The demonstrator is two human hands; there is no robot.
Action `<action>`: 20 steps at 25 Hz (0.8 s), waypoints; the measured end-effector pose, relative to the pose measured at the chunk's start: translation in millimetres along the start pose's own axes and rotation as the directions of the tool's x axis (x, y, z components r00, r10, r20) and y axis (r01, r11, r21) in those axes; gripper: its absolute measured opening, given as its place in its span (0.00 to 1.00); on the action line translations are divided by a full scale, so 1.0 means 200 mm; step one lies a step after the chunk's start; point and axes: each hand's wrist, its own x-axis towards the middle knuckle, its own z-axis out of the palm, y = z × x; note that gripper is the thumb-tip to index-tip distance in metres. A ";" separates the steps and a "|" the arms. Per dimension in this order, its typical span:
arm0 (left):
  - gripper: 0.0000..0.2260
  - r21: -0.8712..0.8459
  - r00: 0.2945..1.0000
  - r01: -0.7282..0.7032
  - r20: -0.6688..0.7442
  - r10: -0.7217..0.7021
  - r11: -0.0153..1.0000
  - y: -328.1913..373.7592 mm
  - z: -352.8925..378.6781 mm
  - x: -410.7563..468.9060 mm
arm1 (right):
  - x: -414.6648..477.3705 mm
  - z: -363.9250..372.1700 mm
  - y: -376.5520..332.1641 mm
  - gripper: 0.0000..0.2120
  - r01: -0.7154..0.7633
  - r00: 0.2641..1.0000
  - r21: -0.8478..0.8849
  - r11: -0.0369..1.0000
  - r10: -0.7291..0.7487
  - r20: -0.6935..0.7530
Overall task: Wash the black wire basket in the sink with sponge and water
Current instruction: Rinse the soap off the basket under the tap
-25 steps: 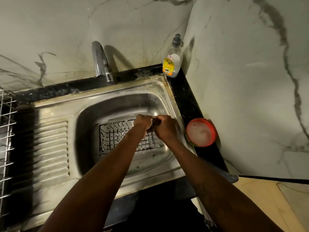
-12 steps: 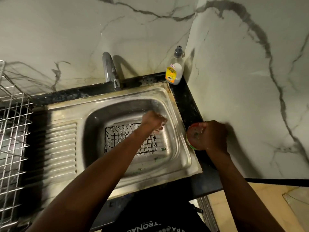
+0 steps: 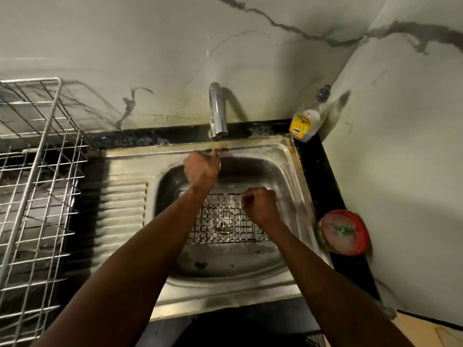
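Rinse step about to begin: soapy black wire basket (image 3: 225, 221) lies flat in the sink (image 3: 283, 176), tap (image 3: 217, 111) not running.
Left hand (image 3: 201, 171), clenched with one finger out, reaches under the spout; right hand (image 3: 260, 205) seems to pinch the basket's far rim, though blur hides the fingers. Next: water on, basket tilted beneath it. Sink walls crowd it closely; room opens upward.

The black counter (image 3: 323, 176) holds the sink (image 3: 225, 291), soap bottle (image 3: 304, 126), red bowl (image 3: 344, 232) and wire rack (image 3: 37, 171).
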 end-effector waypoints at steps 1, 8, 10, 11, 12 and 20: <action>0.23 0.001 0.999 -0.039 0.001 0.039 0.999 0.02 0.00 0.04 | 0.04 0.08 -0.01 0.08 -0.014 0.999 -0.009 1.000 0.014 0.048; 0.13 0.034 0.972 -0.231 0.049 0.230 0.972 0.12 0.01 0.19 | 0.21 0.32 0.01 0.06 -0.069 0.974 -0.070 0.995 0.082 0.210; 0.09 0.054 0.973 -0.223 0.064 0.220 0.973 0.11 0.03 0.23 | 0.24 0.35 0.02 0.06 -0.076 0.970 -0.092 0.993 0.095 0.222; 0.07 0.050 0.977 -0.207 0.072 0.203 0.977 0.12 0.04 0.23 | 0.25 0.37 0.02 0.06 -0.083 0.970 -0.101 0.991 0.103 0.219; 0.07 0.002 0.985 -0.160 0.071 0.160 0.987 0.13 0.05 0.21 | 0.27 0.38 0.04 0.05 -0.090 0.968 -0.112 0.990 0.113 0.222; 0.15 -0.441 0.881 0.351 0.455 -0.132 0.826 0.04 -0.02 0.32 | 0.40 0.47 0.11 0.06 -0.061 0.961 -0.256 0.965 0.126 0.246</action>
